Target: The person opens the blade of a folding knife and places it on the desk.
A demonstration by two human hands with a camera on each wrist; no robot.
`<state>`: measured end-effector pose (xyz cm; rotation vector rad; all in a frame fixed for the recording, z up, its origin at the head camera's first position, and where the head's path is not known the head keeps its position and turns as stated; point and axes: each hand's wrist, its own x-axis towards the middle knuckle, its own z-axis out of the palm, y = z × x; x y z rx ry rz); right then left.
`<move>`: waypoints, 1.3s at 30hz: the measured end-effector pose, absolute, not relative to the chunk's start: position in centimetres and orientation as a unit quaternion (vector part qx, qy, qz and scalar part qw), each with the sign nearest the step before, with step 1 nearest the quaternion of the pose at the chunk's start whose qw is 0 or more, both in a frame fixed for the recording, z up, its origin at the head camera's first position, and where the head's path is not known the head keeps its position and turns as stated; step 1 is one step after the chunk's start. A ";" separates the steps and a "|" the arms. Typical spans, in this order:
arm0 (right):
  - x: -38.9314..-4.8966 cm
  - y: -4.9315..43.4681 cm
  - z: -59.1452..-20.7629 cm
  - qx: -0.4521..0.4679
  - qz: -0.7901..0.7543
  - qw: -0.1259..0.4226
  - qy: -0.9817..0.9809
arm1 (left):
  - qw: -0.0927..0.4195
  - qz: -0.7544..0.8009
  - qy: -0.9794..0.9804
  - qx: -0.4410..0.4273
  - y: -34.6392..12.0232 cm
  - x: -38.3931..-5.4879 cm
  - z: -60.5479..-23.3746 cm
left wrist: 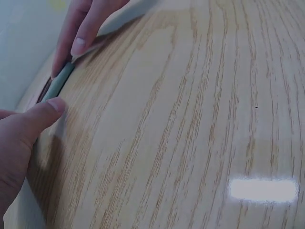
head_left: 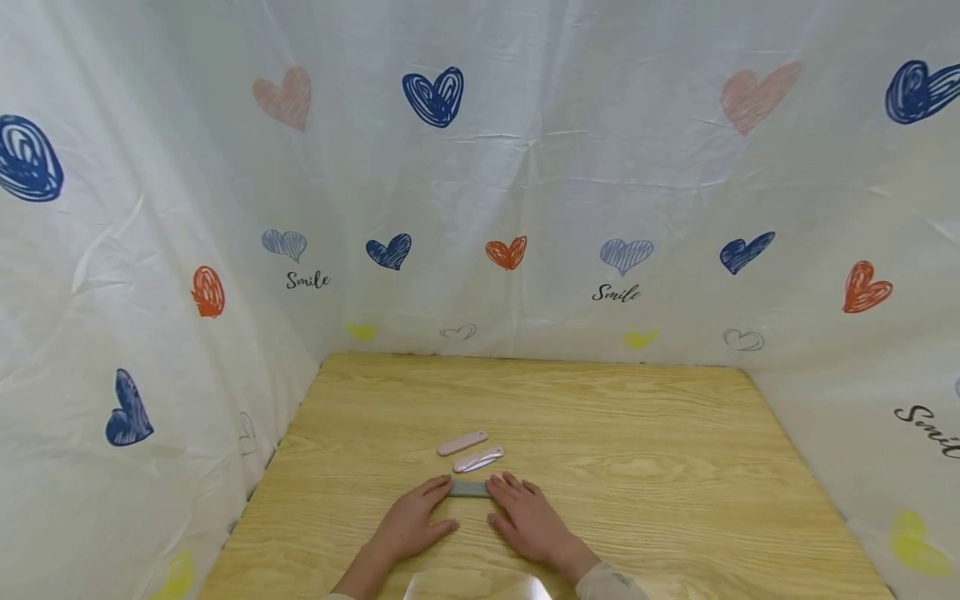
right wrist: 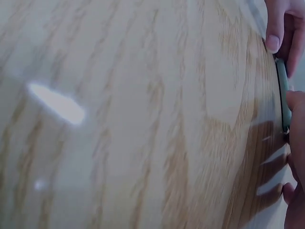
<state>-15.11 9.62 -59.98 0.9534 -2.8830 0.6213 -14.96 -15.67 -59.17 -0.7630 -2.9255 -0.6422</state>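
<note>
On the wooden table, a slim grey-green bar (head_left: 469, 489) lies crosswise between the two hands; its exact kind cannot be told. Straight fingertips of my left hand (head_left: 411, 521) touch its left end, thumb spread toward me. At the right end, fingers of my right hand (head_left: 531, 522) rest on it, also extended. Both wrist views catch the green bar (left wrist: 59, 81) only near their edge, partly covered by fingers. Just beyond the hands lies a pink folding knife (head_left: 474, 462) with a silvery blade along its near side. Behind that is a second slim pink piece (head_left: 462, 442).
The wood-grain tabletop (head_left: 637, 450) reaches to a white curtain (head_left: 517, 183) printed with hearts, which hangs at the back and both sides. Bright light reflects off the table (head_left: 480, 586) close to the body.
</note>
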 end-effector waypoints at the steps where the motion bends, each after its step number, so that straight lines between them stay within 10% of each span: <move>1: -15.1 9.8 -60.1 0.308 0.203 0.028 -0.929 | 0.027 -0.211 -0.945 -0.250 -15.5 -15.0 -59.1; 15: -15.0 12.0 -60.6 0.320 0.230 0.043 -0.918 | 0.096 -0.218 -0.912 -0.335 -12.5 -15.3 -59.8; 39: -14.6 15.5 -60.9 0.330 0.326 0.067 -0.883 | 0.014 -0.316 -0.887 -0.338 -10.3 -15.4 -59.9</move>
